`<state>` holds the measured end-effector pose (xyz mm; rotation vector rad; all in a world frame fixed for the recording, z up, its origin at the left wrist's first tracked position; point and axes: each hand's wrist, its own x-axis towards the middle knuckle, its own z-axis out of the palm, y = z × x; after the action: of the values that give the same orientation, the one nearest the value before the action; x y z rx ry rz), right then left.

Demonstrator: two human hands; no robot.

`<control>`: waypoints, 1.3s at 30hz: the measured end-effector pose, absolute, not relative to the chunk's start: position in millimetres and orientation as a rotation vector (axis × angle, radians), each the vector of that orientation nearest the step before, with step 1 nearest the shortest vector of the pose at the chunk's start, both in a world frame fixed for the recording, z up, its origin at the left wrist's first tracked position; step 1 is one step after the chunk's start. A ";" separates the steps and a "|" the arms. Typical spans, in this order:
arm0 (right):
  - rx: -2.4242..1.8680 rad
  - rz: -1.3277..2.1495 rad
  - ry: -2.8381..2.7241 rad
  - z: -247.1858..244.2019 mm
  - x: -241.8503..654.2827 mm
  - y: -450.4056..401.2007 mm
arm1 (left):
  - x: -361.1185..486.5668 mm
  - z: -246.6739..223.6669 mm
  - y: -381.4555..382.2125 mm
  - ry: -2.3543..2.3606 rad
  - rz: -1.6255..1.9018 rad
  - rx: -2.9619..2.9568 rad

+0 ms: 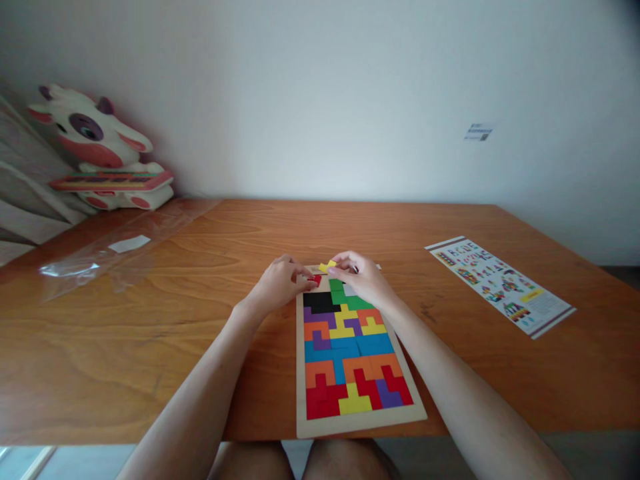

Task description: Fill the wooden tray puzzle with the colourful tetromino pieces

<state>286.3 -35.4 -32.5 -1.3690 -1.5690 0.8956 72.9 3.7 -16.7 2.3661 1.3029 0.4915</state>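
Observation:
A wooden tray puzzle point(301, 373) with colourful block pieces lies on the table in front of me, its long side running away from me. At its far left corner, my left hand point(283, 283) has its fingertips closed on a red puzzle piece point(317, 281); the fingers partly cover it. My right hand point(363, 277) pinches a yellow puzzle piece point(327, 267) between thumb and fingers, just above the tray's far edge. Below the hands, black pieces point(320, 303) and green pieces point(353, 300) sit in the tray. My right hand hides the far right corner.
A printed pattern sheet point(500, 283) lies on the wooden table point(200, 347) to the right. Clear plastic wrapping point(95, 267) with a white label point(130, 243) lies at the left. Behind it stands a cow-shaped toy keyboard point(113, 180) against the wall.

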 end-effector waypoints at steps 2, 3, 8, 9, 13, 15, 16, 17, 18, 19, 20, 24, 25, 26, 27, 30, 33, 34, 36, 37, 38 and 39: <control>-1.368 0.863 -1.578 -33.1 288.0 -34.7 | 73.0 -17.3 3.5 1.272 0.465 2.384; -1.367 0.846 -1.579 -33.3 288.6 -34.5 | 72.8 -17.8 3.2 1.245 0.458 2.400; -1.379 0.814 -1.574 -32.2 289.6 -35.8 | 71.6 -19.8 1.0 1.092 0.404 2.479; -1.384 0.812 -1.575 -32.0 289.6 -36.0 | 71.5 -19.9 0.6 1.087 0.391 2.486; -1.388 0.806 -1.578 -33.0 290.1 -35.8 | 72.3 -20.1 0.9 1.107 0.412 2.469; -1.388 0.812 -1.577 -33.3 290.5 -35.5 | 73.2 -20.4 1.5 1.122 0.445 2.455; -1.390 0.815 -1.576 -33.2 290.5 -35.5 | 73.7 -20.5 1.7 1.134 0.457 2.449; -1.393 0.818 -1.576 -32.8 290.4 -35.6 | 74.2 -20.6 1.7 1.146 0.466 2.443; -1.398 0.820 -1.577 -32.2 290.2 -35.9 | 74.7 -20.7 1.5 1.158 0.470 2.437; -1.404 0.817 -1.576 -31.4 289.8 -36.2 | 75.3 -20.6 1.2 1.168 0.471 2.429; -1.411 0.812 -1.575 -30.7 289.5 -36.4 | 75.9 -20.5 0.6 1.174 0.473 2.419; -1.416 0.795 -1.582 -29.7 288.2 -36.9 | 77.9 -20.1 -1.4 1.186 0.488 2.397; -1.409 0.796 -1.586 -30.2 288.1 -36.7 | 78.0 -20.1 -1.4 1.183 0.492 2.401; -1.402 0.800 -1.587 -30.9 288.1 -36.5 | 78.0 -20.1 -1.2 1.178 0.495 2.410; -1.399 0.803 -1.583 -31.8 288.2 -36.2 | 77.8 -20.2 -0.8 1.172 0.499 2.419; -1.410 0.817 -1.535 -33.5 288.7 -35.6 | 76.7 -19.8 1.7 1.188 0.564 2.400; -1.391 0.819 -1.528 -31.0 288.5 -36.7 | 76.6 -17.3 3.2 1.243 0.694 2.259; -1.375 0.808 -1.543 -29.2 288.1 -37.5 | 77.0 -15.8 3.0 1.233 0.740 2.194; -1.340 0.780 -1.577 -24.7 286.4 -39.7 | 78.5 -12.5 1.9 1.141 0.805 2.065; -1.327 0.770 -1.592 -22.6 285.3 -41.0 | 79.4 -11.0 1.0 1.077 0.824 2.010; -1.319 0.764 -1.602 -20.8 284.0 -42.1 | 80.2 -9.7 0.2 1.015 0.834 1.962; -1.315 0.762 -1.609 -19.5 282.7 -43.2 | 80.9 -9.0 -0.6 0.967 0.837 1.924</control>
<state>282.7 -43.2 -19.5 -1.3152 -1.6090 0.7622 80.9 -0.6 -9.0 1.9244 0.9666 0.8366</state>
